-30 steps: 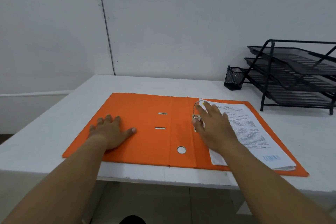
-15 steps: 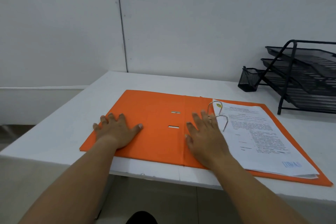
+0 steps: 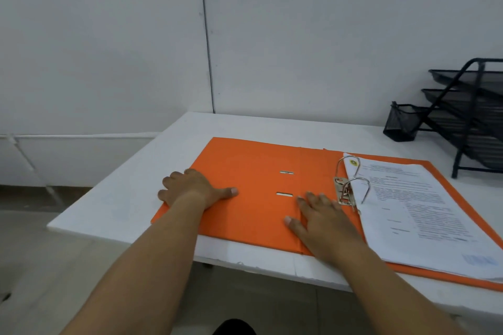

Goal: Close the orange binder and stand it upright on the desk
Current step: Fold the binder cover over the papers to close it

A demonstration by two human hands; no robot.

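Note:
The orange binder lies open and flat on the white desk. Its metal rings stand shut, with a stack of printed paper on the right cover. My left hand is at the outer edge of the left cover, thumb on top and fingers curled over the edge. My right hand rests flat on the spine, fingers spread, just left of the ring mechanism. The cover is still down on the desk.
A black mesh pen cup and a black three-tier letter tray stand at the back right. A white wall runs behind the desk. The binder's front edge is close to the desk's front edge.
My right hand has come off the rings and papers and moved left onto the spine. My left hand slid outward to the cover's left edge. The view has turned left.

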